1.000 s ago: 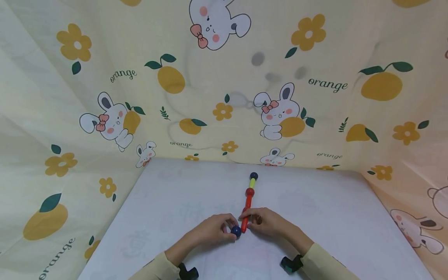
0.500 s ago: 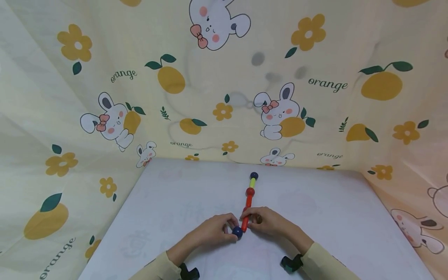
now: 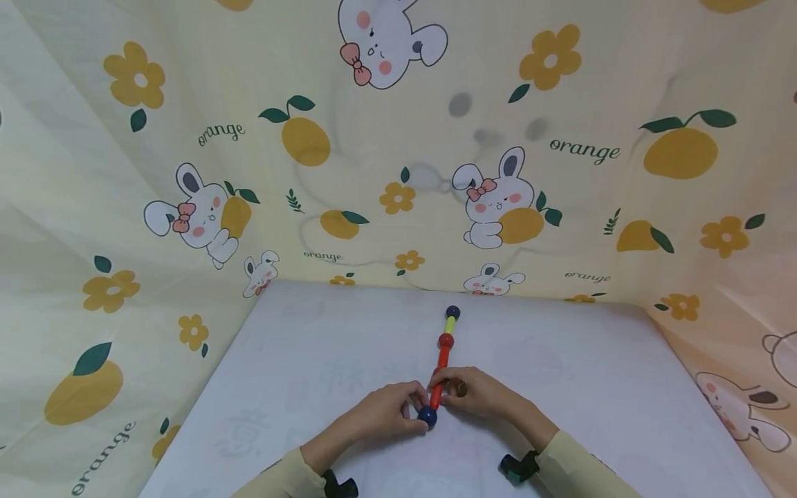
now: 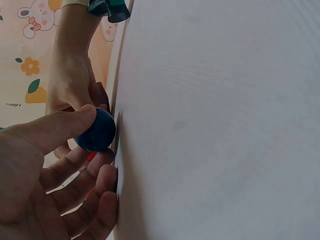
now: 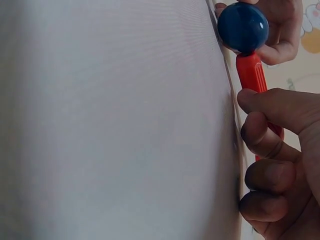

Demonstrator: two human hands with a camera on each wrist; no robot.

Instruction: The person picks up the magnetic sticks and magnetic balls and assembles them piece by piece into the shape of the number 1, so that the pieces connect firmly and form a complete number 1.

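A line of toy building rods and balls lies on the white table, running away from the hands. My left hand (image 3: 387,412) pinches a dark blue ball (image 3: 427,416) between thumb and fingers. That ball sits against the near end of a red rod (image 5: 251,72), as the right wrist view shows. The thumb and fingers of my right hand (image 3: 481,395) grip this red rod and partly cover it. Beyond it come another red rod (image 3: 443,357), a red ball (image 3: 445,340), a yellow-green rod (image 3: 450,324) and a second dark blue ball (image 3: 452,312) at the far end.
The white table top (image 3: 560,387) spreads to both sides of the hands. A cream cloth (image 3: 398,138) printed with rabbits and oranges hangs behind it and along its sides. Each wrist carries a dark camera mount, one of them by the right sleeve (image 3: 579,463).
My left hand has moved slightly right and toward me, bringing the blue ball from beside the red rod to its near end. The right hand keeps its grip, almost still.
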